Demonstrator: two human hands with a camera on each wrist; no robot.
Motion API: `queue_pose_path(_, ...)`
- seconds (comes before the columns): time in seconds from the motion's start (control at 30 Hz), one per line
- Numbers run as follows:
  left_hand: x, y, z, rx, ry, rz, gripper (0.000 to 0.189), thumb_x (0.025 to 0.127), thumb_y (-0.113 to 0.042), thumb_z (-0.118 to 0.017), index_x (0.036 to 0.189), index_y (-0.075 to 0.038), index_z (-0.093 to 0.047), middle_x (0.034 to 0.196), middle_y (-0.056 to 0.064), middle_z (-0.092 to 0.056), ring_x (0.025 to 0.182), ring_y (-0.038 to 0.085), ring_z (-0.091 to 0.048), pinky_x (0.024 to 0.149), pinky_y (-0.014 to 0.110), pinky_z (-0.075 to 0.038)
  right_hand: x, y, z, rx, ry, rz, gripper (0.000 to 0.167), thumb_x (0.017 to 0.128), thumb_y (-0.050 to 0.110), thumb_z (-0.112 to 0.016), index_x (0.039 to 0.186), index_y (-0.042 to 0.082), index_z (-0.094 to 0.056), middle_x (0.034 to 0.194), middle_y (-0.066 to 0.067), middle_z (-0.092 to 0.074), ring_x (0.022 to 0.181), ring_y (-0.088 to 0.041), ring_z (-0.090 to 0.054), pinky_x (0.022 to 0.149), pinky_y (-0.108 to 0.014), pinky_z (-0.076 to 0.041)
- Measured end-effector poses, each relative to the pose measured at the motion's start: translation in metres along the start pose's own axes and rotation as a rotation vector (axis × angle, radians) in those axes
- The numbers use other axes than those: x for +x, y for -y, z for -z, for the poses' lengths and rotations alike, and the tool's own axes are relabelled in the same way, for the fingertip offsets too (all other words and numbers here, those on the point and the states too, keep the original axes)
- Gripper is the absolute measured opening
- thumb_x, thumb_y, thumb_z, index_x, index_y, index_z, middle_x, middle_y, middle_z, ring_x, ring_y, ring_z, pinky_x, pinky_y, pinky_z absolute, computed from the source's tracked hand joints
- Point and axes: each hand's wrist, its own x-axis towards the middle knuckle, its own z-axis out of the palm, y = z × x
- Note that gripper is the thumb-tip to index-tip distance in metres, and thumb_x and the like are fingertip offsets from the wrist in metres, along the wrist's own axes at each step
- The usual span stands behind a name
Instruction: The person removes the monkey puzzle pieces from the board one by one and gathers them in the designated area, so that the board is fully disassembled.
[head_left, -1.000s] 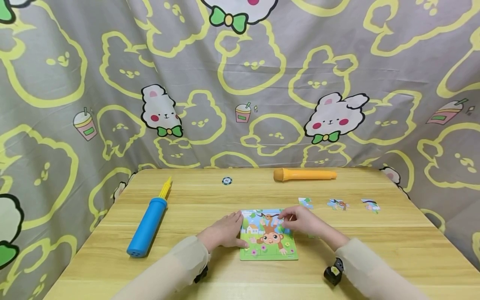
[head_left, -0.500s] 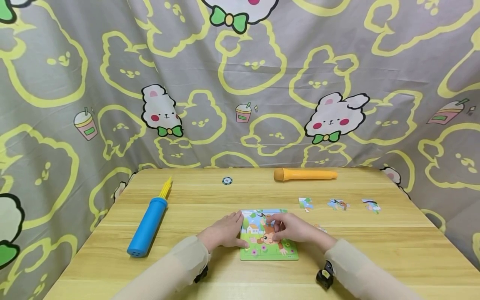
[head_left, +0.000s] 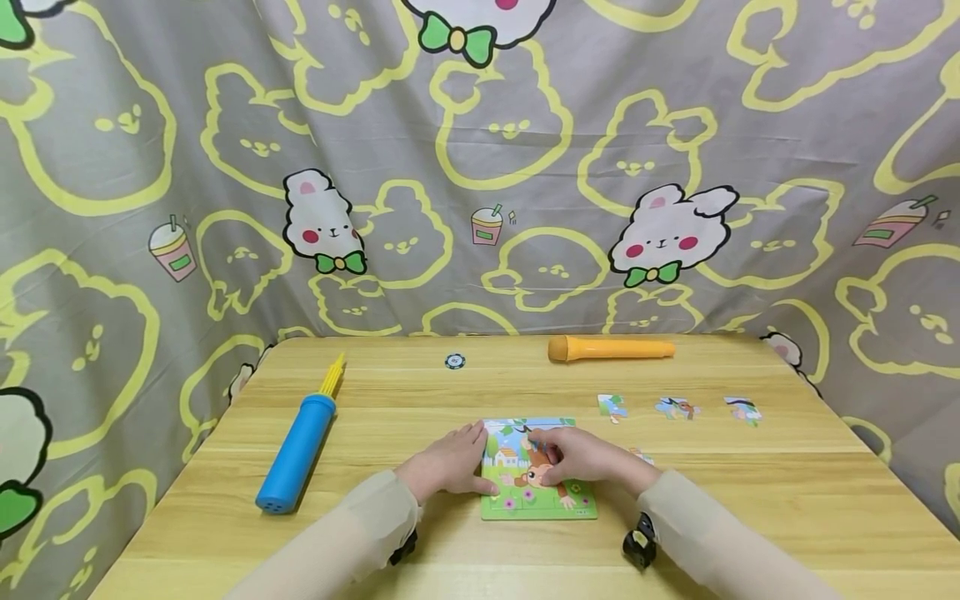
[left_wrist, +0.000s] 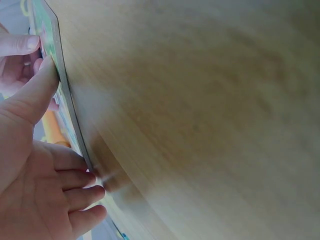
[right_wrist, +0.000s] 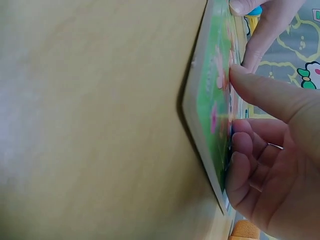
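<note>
Green-bottomed puzzle [head_left: 517, 483], left hand [head_left: 452, 461] relaxed on its edge, right hand [head_left: 583, 456] arched over (grip unclear)

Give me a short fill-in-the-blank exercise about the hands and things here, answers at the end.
In the head view, the left hand touches the ____ side of the flat, square, green-and-blue puzzle board.
The nozzle of the blue cylindrical pump is ____.
A row of ____ loose, flat puzzle pieces lies beyond the right hand.
In that view, the orange stick-shaped microphone lies ____ of the small, round, dark-rimmed disc.

Missing words: left; yellow; three; right.
</note>
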Motion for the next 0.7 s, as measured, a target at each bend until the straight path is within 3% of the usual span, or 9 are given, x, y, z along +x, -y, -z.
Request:
queue_pose_path(0.47,-0.0007,-0.0002,0.0011,0.012,0.003,0.0,0.091,0.081,-0.056,-0.058,0.142,0.003,-0.027,0.148,0.017,-0.022,0.134,0.029,-0.023,0.108,0.038,-0.023,0.0013,-0.0003,-0.001,0.019,-0.022,-0.003,0.056,0.08,0.016,-0.073,0.128,0.001,-0.048,0.072,0.001,-0.049,0.061,-0.01,-0.042,0.054,-0.024,-0.036)
queue_pose_path(0.7,0.0002,-0.0006,0.0016,0.008,-0.001,0.002,0.091,0.081,-0.057,-0.059,0.142,0.003,-0.028,0.148,0.018,-0.023,0.134,0.03,-0.023,0.108,0.038,-0.024,-0.0015,-0.001,-0.0012,0.092,-0.046,0.017,0.053,0.081,0.013,-0.072,0.125,0.008,-0.044,0.075,-0.001,-0.051,0.063,-0.012,-0.047,0.055,-0.025,-0.041)
